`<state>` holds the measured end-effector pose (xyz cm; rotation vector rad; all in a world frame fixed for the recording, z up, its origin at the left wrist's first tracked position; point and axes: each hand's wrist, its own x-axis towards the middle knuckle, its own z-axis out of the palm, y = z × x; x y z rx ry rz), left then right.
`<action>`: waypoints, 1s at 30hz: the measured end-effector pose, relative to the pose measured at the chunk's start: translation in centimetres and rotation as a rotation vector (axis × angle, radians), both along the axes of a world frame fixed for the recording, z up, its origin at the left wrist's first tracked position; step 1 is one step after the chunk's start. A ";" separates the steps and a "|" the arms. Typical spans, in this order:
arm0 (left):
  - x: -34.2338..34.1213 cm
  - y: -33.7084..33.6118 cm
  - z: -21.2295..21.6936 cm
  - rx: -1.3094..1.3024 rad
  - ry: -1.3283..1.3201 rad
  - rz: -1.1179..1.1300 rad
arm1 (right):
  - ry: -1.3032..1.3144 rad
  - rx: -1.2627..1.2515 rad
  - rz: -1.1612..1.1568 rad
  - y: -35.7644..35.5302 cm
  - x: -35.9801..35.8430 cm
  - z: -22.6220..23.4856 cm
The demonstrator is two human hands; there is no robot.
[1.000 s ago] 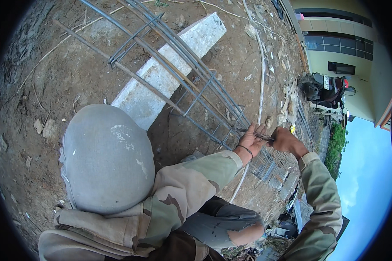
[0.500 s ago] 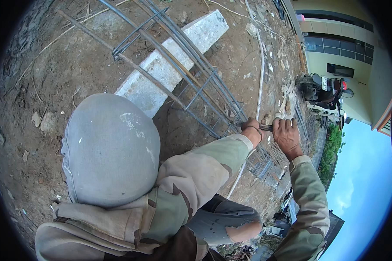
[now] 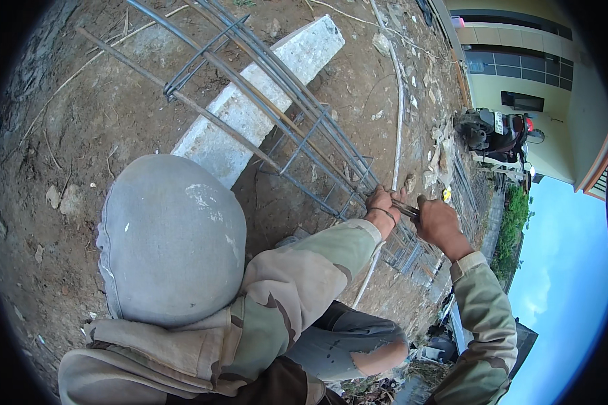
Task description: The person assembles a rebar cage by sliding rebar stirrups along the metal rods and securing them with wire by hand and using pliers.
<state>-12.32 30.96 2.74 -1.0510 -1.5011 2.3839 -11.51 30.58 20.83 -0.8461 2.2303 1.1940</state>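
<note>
By the grey steel-bar cage [image 3: 302, 140], your right hand [image 3: 439, 224] grips the slender dark metal tool [image 3: 405, 210]; brace your curled left hand [image 3: 380, 202], its hold unclear.

Lit by diffuse daylight, sky [image 3: 554, 256] shown bright blue, soft shade cast beside the concrete block [image 3: 311, 50], rebar cage [image 3: 292, 123] fairly sharply rendered, building [image 3: 566, 131] bowed by fisheye distortion, corners swallowed by black.
</note>
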 end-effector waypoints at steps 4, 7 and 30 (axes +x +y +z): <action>-0.4 0.1 -0.2 0.023 -0.004 0.022 | 0.230 0.089 0.481 0.3 2.8 -0.3; 0.6 -0.1 0.1 -0.056 0.083 0.027 | 0.158 0.108 0.221 -0.8 1.4 -0.2; 5.2 1.0 2.1 -0.287 0.379 -0.003 | -0.296 -0.462 -1.286 1.6 -1.5 2.0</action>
